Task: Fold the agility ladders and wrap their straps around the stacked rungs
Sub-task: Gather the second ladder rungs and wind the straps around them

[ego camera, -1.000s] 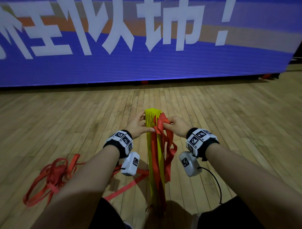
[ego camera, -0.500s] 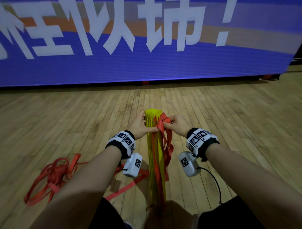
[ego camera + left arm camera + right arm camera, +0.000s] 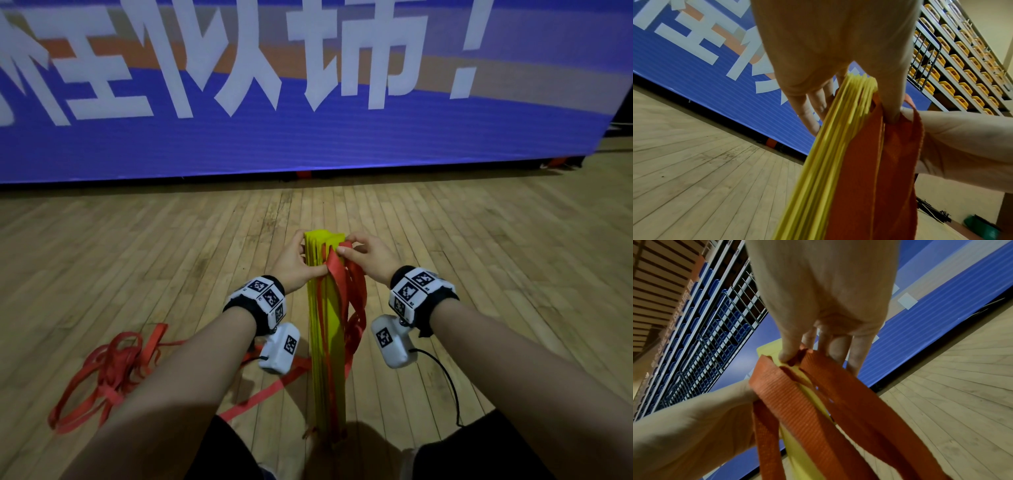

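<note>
A stack of yellow rungs [image 3: 324, 329] stands on edge, running from my lap away from me, with red strap loops [image 3: 354, 301] hanging down its right side. My left hand [image 3: 297, 263] grips the far end of the stack, fingers on its left face and thumb across the top pressing a strap. In the left wrist view the rungs [image 3: 830, 146] sit between that hand's fingers and thumb. My right hand [image 3: 362, 254] pinches a red strap [image 3: 818, 395] against the stack's far right corner. More red strap [image 3: 109, 370] lies tangled on the floor at the left.
Wooden plank floor [image 3: 479, 274] stretches all round. A large blue banner wall [image 3: 308, 102] with white characters closes off the far side. Tiered stands with yellow seats [image 3: 962, 56] rise behind a metal railing.
Both hands have shifted slightly toward the far end of the stack. The right hand moved up and left, bringing its pinched strap closer to the stack's top corner.
</note>
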A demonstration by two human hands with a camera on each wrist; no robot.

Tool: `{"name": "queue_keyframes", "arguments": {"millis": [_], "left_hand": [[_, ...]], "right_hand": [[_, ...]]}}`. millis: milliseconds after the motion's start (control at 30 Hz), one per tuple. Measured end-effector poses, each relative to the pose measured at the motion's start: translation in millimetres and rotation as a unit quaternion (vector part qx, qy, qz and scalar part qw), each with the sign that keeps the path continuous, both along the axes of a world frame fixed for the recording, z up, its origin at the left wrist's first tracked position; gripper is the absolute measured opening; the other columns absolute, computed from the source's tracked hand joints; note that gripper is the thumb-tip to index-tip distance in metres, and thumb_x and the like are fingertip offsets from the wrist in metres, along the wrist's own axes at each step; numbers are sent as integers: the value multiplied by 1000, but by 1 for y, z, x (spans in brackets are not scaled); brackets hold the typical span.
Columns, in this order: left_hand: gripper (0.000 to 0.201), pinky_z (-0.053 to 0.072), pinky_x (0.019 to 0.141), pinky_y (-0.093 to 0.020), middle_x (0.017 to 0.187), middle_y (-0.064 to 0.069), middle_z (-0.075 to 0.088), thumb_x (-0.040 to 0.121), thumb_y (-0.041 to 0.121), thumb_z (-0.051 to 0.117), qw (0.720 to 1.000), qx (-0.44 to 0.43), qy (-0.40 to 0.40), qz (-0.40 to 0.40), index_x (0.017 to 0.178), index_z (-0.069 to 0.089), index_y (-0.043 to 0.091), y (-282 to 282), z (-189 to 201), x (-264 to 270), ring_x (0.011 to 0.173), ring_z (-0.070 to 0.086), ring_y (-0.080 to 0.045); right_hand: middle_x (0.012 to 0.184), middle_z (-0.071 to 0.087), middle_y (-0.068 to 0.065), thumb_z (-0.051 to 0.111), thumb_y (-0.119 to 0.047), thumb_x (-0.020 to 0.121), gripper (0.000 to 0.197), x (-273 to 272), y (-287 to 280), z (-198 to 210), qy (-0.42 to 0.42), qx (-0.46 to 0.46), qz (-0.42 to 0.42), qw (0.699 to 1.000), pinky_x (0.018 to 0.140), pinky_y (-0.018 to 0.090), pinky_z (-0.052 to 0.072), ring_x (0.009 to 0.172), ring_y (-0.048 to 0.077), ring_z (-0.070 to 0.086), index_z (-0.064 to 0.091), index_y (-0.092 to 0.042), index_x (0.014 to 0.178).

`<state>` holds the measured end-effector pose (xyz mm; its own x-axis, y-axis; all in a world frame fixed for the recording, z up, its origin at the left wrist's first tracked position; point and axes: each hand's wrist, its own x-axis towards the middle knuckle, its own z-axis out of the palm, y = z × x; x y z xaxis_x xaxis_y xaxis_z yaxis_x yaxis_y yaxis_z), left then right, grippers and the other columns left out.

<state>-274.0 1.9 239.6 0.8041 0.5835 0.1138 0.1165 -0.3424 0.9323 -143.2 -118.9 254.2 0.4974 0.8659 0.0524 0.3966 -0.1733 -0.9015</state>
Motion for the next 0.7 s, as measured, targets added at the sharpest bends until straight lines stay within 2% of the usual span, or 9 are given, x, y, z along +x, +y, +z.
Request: {"name": "queue_keyframes", "arguments": {"millis": [100,233,300,400,500,600,700], "left_hand": [[58,55,87,-38,108,-9,62,75,7,79,1000,-3,5,-5,122,45,14,2,-1,1,100,63,-26],[64,56,78,-27,102,-2,62,75,5,78,1000,2,10,-5,127,42,12,2,0,1,92,64,-19],[62,55,82,-31,102,-2,63,74,8,80,1000,16,10,0,123,43,14,1,0,2,96,63,-21],[57,54,87,-41,102,-6,65,73,14,81,999,29,10,15,117,45,17,2,-3,4,98,64,-24],[52,52,87,-49,101,-9,66,73,20,82,999,40,3,30,111,47,21,2,-5,4,98,63,-27],[50,52,86,-52,99,-9,66,72,20,83,998,50,0,34,107,47,22,0,-5,4,97,63,-28],[53,52,85,-51,99,-8,67,71,25,83,998,46,0,39,108,46,22,1,-5,2,96,63,-26]], "right_hand": [[93,68,19,59,-26,93,7,-1,2,-1,-22,5,-10,1000,68,37,54,76,27,65,54,-21,91],[92,68,15,63,-28,89,12,-1,3,-3,-39,7,-29,999,72,39,54,80,27,66,54,-24,83],[88,67,9,67,-28,87,14,-2,4,-2,-57,12,-42,997,71,36,53,78,23,64,55,-21,82],[79,61,0,71,-27,84,15,-3,3,-3,-87,31,-55,994,64,26,47,74,15,57,59,-18,82],[81,58,-1,73,-29,81,21,-6,4,-2,-139,68,-104,982,63,21,42,74,11,53,62,-16,93],[72,53,-3,73,-29,80,22,-8,5,0,-153,118,-132,972,59,21,39,67,11,49,56,-16,83],[67,50,-7,73,-30,80,24,-7,2,1,-182,127,-166,961,55,19,37,61,8,47,52,-19,82]]}}
